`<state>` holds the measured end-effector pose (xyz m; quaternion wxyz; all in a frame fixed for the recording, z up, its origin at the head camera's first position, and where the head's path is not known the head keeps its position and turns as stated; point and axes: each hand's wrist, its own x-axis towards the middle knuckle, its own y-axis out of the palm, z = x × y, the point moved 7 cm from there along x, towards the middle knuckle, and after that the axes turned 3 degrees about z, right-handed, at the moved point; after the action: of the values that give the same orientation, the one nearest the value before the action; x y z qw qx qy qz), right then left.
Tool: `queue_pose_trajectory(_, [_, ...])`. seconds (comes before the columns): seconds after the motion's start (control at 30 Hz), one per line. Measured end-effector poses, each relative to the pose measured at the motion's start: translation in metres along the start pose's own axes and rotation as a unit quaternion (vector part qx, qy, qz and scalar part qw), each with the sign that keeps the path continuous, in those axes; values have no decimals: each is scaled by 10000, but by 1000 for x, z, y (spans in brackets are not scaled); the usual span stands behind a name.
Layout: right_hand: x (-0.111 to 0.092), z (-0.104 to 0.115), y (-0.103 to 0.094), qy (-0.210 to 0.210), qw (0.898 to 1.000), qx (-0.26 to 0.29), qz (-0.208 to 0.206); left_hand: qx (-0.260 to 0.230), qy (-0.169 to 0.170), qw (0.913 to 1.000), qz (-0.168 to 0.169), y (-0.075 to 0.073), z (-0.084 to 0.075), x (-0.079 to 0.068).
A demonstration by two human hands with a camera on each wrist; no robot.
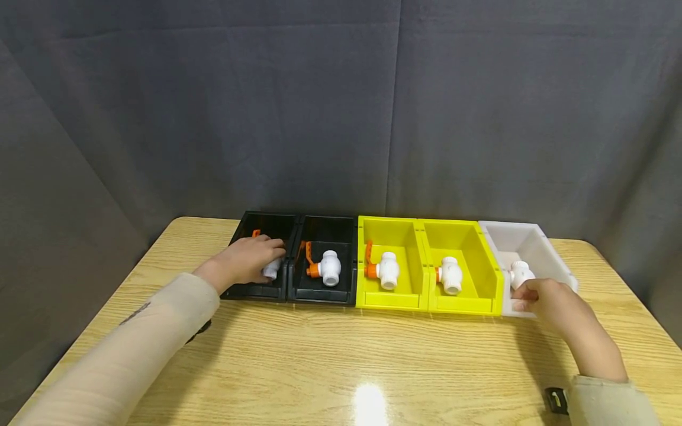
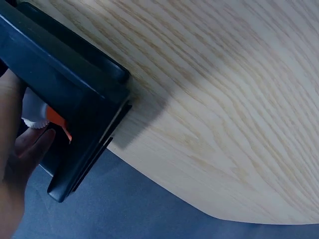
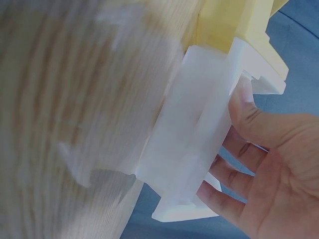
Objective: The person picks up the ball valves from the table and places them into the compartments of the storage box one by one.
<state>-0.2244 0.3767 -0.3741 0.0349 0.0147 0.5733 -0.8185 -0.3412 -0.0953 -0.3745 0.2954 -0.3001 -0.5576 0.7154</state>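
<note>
In the leftmost black bin (image 1: 242, 291), my left hand (image 1: 247, 257) holds a white ball valve (image 1: 273, 269) with an orange handle (image 1: 256, 233). The left wrist view shows the valve (image 2: 35, 108) between the thumb and fingers, partly hidden by the bin wall (image 2: 60, 74). My right hand (image 1: 556, 307) reaches over the low front of the white bin (image 1: 554, 260) at the far right. Its fingertips are beside another white ball valve (image 1: 521, 273). Seen from the right wrist, the hand (image 3: 269, 164) has its fingers spread and slightly bent behind the white bin's front wall (image 3: 179, 129).
Between the hands, a second black bin (image 1: 325, 294) and two yellow bins (image 1: 391, 300) (image 1: 463, 305) each hold one orange-handled white ball valve. All bins stand side by side along the back of the wooden table (image 1: 319, 355), before a grey curtain (image 1: 319, 118).
</note>
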Motion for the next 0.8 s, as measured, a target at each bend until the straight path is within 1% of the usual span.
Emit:
queue_pose_trajectory(0.2, [1,0,0,-15,10000,-10,-9,-337,-275,9989,181,3,3,1])
queue_pose_trajectory(0.37, [1,0,0,-79,10000,-6,-41,-522,-464,9970,320,2,3,1])
queue_pose_trajectory(0.63, [0,0,1,-118,9999,-20,-81,-591,-505,9960,445,3,1,1])
queue_pose_trajectory(0.8, [-1,0,1,-155,9998,-34,-118,-657,-508,9955,454,4,0,2])
